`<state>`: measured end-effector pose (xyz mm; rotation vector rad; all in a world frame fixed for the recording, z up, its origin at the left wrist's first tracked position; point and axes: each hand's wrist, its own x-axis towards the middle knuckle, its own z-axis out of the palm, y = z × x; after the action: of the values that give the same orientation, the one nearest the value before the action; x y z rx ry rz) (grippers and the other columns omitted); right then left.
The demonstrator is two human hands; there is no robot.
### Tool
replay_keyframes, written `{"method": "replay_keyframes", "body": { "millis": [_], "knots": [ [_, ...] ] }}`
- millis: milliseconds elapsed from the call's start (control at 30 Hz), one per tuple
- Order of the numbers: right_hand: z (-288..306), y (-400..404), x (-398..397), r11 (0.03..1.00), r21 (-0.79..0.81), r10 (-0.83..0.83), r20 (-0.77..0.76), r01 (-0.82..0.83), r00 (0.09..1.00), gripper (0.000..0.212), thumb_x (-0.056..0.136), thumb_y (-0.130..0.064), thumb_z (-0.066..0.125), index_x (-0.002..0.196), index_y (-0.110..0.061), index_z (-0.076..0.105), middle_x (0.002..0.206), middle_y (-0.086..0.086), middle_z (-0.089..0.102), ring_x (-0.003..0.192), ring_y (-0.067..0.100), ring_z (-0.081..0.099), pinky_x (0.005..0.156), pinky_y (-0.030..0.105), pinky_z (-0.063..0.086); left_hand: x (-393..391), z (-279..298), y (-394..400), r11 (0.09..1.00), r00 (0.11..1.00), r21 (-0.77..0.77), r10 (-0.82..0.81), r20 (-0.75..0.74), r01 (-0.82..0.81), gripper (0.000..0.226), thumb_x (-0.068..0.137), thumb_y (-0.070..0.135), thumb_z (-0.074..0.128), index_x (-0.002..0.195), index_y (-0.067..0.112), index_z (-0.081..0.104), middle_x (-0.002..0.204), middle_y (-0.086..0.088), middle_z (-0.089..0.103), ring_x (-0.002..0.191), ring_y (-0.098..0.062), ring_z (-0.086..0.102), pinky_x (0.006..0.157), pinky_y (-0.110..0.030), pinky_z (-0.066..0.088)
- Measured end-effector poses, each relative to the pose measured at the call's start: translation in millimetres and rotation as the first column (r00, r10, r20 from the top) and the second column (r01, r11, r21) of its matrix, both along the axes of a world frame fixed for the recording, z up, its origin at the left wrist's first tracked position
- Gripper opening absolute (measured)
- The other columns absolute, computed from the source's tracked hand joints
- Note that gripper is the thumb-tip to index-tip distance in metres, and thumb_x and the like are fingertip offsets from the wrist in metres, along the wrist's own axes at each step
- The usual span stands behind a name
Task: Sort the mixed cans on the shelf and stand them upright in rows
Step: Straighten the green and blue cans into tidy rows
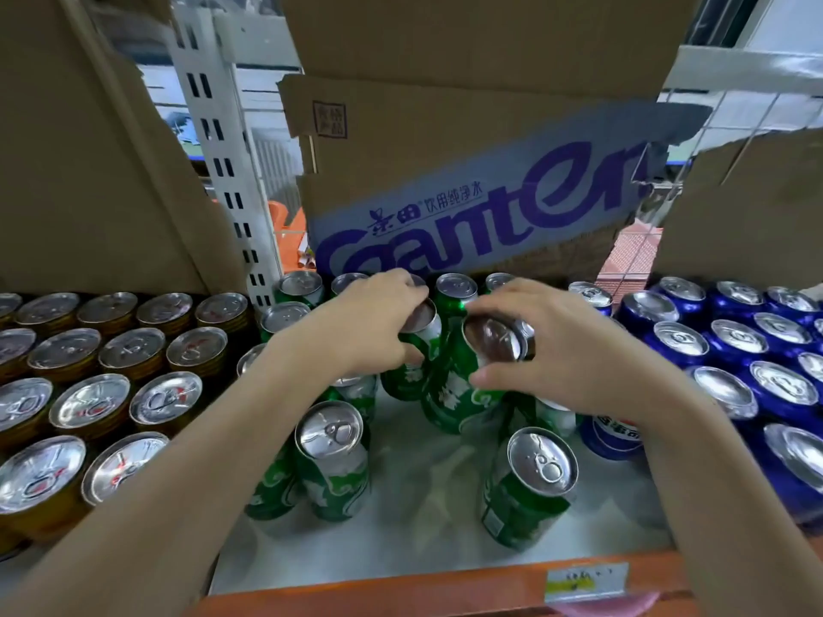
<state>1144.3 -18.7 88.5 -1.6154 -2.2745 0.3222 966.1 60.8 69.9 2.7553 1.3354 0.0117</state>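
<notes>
Fingers of our left hand (374, 322) hide most of one green can (412, 367), curled round its rim; our right hand (556, 345) grips a second green can (463, 394) just beside it. Both smooth metal cylinders tilt above the pale shelf (445, 527).

This is a shop's stockroom or a retail shelf aisle. A white metal shelf board (427, 505) with an orange front edge carries a small yellow-and-white price label (587, 580). Drink cans stand in blocks: gold-sided cans (89, 407), green cans (332, 460), blue cans (730, 349). Torn brown cardboard cartons (467, 140), one printed with purple water-brand lettering, lean behind a white slotted upright (222, 171).
</notes>
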Motion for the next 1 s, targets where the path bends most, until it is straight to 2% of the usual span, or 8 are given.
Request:
{"method": "replay_keyframes", "body": {
  "millis": [233,367,467,533,633,767,867,1000],
  "knots": [
    [33,17,12,0.996,0.089,0.007,-0.187,0.01,0.982,0.063,0.069,-0.04,0.073,0.128,-0.03,0.053,0.115,-0.02,0.051,0.103,-0.005,0.05,0.086,0.004,0.037,-1,14,20,0.997,0.997,0.042,0.071,0.008,-0.072,0.072,0.078,0.046,0.07,0.134,0.01,0.044,0.13,-0.008,0.045,0.12,-0.026,0.043,0.099,-0.043,0.039],
    [39,21,23,0.983,0.172,-0.013,-0.28,0.063,0.96,0.062,0.071,-0.031,0.075,0.129,-0.031,0.052,0.116,-0.022,0.05,0.104,-0.001,0.053,0.093,0.012,0.04,2,10,20,0.995,0.994,0.025,0.098,0.039,-0.099,0.059,0.079,0.038,0.07,0.125,0.007,0.049,0.122,-0.007,0.047,0.111,-0.026,0.048,0.094,-0.042,0.042],
    [39,32,29,0.974,0.213,-0.023,-0.232,0.074,0.972,0.062,0.073,-0.026,0.077,0.13,-0.029,0.051,0.118,-0.02,0.047,0.102,-0.001,0.049,0.086,-0.003,0.031,8,2,22,0.993,0.992,-0.019,0.115,0.06,-0.114,0.055,0.081,0.033,0.07,0.124,0.005,0.05,0.122,-0.008,0.049,0.11,-0.026,0.051,0.093,-0.04,0.045],
    [36,45,31,0.982,0.185,-0.004,-0.175,0.037,0.985,0.062,0.074,-0.024,0.077,0.13,-0.028,0.052,0.119,-0.02,0.046,0.105,-0.004,0.045,0.082,-0.008,0.026,12,-4,25,0.993,0.992,-0.041,0.115,0.046,-0.113,0.053,0.082,0.032,0.069,0.124,0.006,0.05,0.122,-0.007,0.048,0.109,-0.026,0.051,0.092,-0.039,0.045],
    [28,64,35,0.994,0.109,0.046,-0.156,-0.029,0.987,0.063,0.073,-0.021,0.077,0.13,-0.027,0.052,0.123,-0.018,0.046,0.11,-0.003,0.044,0.083,-0.006,0.03,16,-11,29,0.993,0.993,-0.052,0.106,0.046,-0.104,0.054,0.08,0.028,0.07,0.124,0.004,0.05,0.127,-0.009,0.047,0.111,-0.027,0.052,0.093,-0.04,0.044],
    [31,83,38,0.993,-0.005,0.115,-0.142,-0.117,0.983,0.062,0.074,-0.019,0.076,0.13,-0.031,0.051,0.123,-0.02,0.045,0.103,-0.008,0.046,0.082,-0.004,0.033,17,-21,36,0.993,0.995,-0.071,0.097,0.026,-0.095,0.056,0.08,0.028,0.07,0.126,0.005,0.049,0.132,-0.008,0.045,0.114,-0.026,0.05,0.095,-0.038,0.043],
    [35,95,39,0.98,-0.09,0.171,-0.099,-0.18,0.98,0.06,0.076,-0.017,0.075,0.128,-0.035,0.052,0.126,-0.023,0.045,0.107,-0.008,0.046,0.085,0.0,0.034,18,-33,39,0.992,0.996,-0.085,0.091,-0.019,-0.092,0.058,0.079,0.031,0.071,0.128,0.009,0.048,0.133,-0.007,0.046,0.115,-0.025,0.05,0.095,-0.039,0.044],
    [38,104,40,0.971,-0.112,0.2,-0.099,-0.21,0.975,0.058,0.076,-0.018,0.075,0.125,-0.039,0.052,0.128,-0.025,0.045,0.111,-0.005,0.047,0.092,0.011,0.038,20,-41,38,0.99,0.992,-0.07,0.121,-0.029,-0.123,0.065,0.079,0.029,0.072,0.133,0.01,0.043,0.137,-0.008,0.043,0.119,-0.028,0.048,0.097,-0.041,0.043]
  ]
}}
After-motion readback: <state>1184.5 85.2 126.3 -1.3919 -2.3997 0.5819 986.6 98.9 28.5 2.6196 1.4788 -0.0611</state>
